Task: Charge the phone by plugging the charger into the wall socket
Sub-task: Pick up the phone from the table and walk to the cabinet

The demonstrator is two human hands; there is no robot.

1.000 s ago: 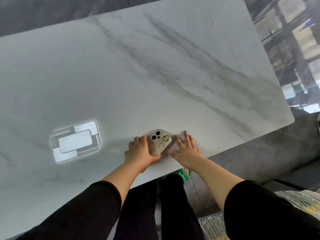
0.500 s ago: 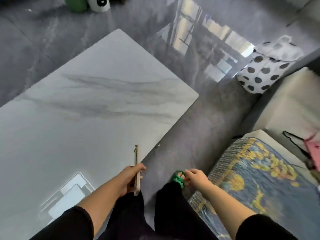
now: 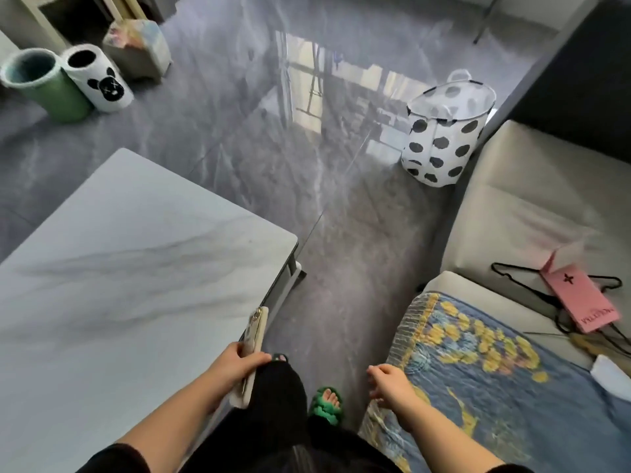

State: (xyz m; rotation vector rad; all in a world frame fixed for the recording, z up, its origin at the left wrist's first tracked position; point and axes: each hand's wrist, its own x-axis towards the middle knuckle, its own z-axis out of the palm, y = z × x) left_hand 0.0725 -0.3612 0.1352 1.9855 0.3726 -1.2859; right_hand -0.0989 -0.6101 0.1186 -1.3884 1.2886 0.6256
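My left hand (image 3: 235,365) grips a phone (image 3: 254,339) in a pale speckled case, held edge-on just off the near right edge of the white marble table (image 3: 119,268). My right hand (image 3: 389,380) hangs empty to the right, fingers loosely curled and apart, above the edge of a blue and yellow blanket (image 3: 478,363). No charger or wall socket shows in this view.
Grey glossy floor (image 3: 341,233) runs between table and beige sofa (image 3: 532,206). A polka-dot basket (image 3: 444,131) stands by the sofa. Green (image 3: 41,83) and white (image 3: 99,80) bins sit far left. A pink box (image 3: 573,298) and hanger lie on the sofa.
The phone was lifted off the table by my left hand and carried at my side. My view turned right, away from the table toward the floor and sofa; my right hand left the tabletop.
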